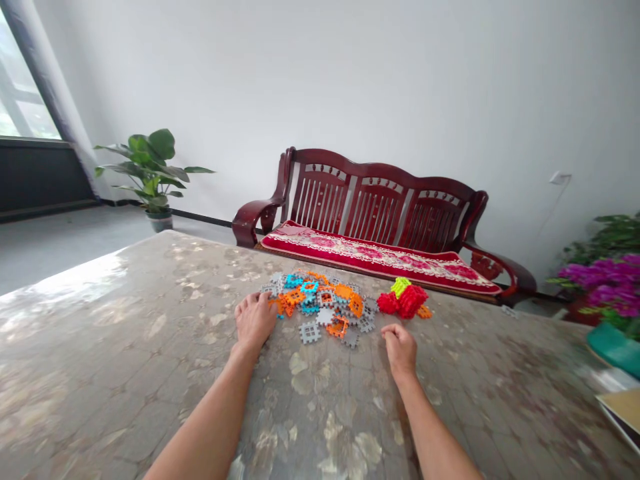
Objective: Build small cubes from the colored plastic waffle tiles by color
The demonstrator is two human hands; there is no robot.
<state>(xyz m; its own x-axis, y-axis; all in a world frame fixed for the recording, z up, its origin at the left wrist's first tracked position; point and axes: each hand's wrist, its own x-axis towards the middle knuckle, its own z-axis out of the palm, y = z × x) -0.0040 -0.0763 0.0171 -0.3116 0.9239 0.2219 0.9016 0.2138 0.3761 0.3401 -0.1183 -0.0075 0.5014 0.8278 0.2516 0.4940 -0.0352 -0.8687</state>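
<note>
A heap of flat plastic interlocking tiles (325,303) in grey, orange and blue lies on the table (125,347). To its right sits a joined cluster of red tiles with a yellow-green piece (405,298) on top. My left hand (254,320) lies palm down at the heap's left edge, fingers stretched out and touching the nearest tiles. My right hand (400,347) rests on the table just below the red cluster, fingers curled into a loose fist with nothing visible in them.
A dark red wooden bench (380,213) with a red cushion stands behind the table's far edge. A potted plant (153,173) stands at the left wall. Purple flowers (610,280), a teal object (615,347) and a book corner (625,410) are at the right.
</note>
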